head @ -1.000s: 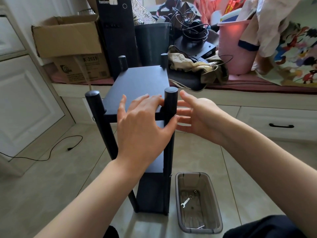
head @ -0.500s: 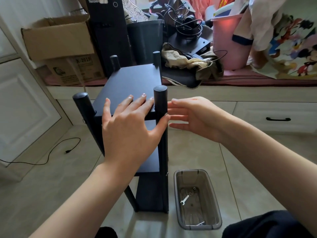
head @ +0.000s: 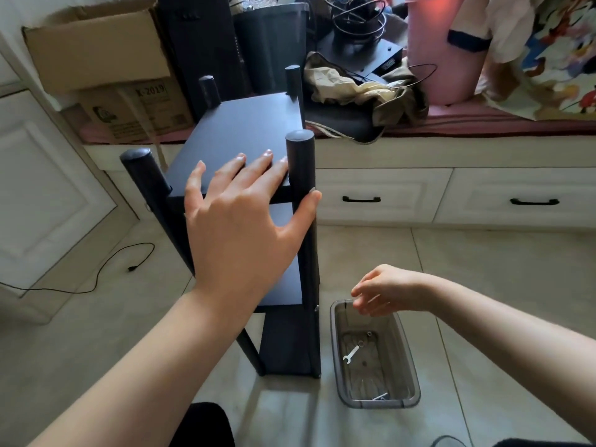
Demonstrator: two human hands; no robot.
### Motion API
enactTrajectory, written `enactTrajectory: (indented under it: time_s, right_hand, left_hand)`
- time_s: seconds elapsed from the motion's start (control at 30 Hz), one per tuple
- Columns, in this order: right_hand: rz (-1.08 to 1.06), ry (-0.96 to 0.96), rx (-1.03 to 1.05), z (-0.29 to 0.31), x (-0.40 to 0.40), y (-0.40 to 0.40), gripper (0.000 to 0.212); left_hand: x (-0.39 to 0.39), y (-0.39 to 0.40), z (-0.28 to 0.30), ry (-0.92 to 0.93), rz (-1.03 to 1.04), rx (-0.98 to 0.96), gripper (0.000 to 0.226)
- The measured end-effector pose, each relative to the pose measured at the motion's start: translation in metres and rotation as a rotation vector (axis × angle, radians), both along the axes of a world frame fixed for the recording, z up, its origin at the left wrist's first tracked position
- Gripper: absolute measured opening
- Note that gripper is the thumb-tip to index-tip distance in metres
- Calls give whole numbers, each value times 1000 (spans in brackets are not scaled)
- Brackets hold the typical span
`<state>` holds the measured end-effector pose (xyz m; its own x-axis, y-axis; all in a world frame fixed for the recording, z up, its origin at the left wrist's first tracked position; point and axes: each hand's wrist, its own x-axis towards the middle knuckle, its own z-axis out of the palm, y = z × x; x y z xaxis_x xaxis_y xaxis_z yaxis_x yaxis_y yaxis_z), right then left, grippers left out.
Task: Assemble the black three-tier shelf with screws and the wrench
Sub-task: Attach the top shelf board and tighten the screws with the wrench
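The black three-tier shelf of painted wood with round posts stands upright on the tiled floor, and I take it as the landmark. On its top board the left hand lies flat with straight spread fingers, the thumb touching the near right post, so it holds nothing and only steadies the shelf, as it did a moment ago. To the right of the shelf, just beside its foot, sits the grey transparent plastic bin, and inside lie the small silver metal wrench and a few small screws. The change is on this side: the right hand, which was near the top of the right post half a second ago, is now low over the far rim of the bin, its fingers loosely curled downward and empty. I judge that the person goes for the wrench or a screw, so a tightening step comes next, probably at the right post
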<state>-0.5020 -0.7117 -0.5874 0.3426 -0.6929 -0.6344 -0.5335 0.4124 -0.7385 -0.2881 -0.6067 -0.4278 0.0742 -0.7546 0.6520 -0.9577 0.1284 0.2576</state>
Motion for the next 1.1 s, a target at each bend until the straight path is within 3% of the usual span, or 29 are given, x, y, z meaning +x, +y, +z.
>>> enactTrajectory:
  time_s: [0.13,0.37,0.5,0.57,0.6,0.7,0.87,0.97,1.1]
  right_hand:
    - [-20,163,64,-73,8,7,12]
    - [-68,485,35,-180,4,24,23]
    - [-14,527,-74,-199,0,16,4]
    - [10,574,-126,-211,-2,9,26]
    - [15,579,-141,-215,-1,7,28]
    - [67,627,-197,-236,-2,5,22]
    - [161,714,-388,-258,-1,3,30]
    - [193,676,-353,-261,1,1,23]
    - [277,742,-421,-259,1,3,29]
  left_hand:
    - [1,-1,0,-17,3,7,61]
    - [0,-2,-4,-19,-4,-40,58]
    - [-2,-4,-9,-33,-1,-89,53]
    - [-1,-6,-11,-39,-2,-111,52]
    - [0,-6,-11,-49,-3,-123,51]
    - [3,-8,-14,-72,0,-152,50]
    - [1,-9,-14,-77,-8,-169,49]
    - [1,-9,-15,-82,-3,-166,49]
    - [-1,-10,-15,-84,0,-178,49]
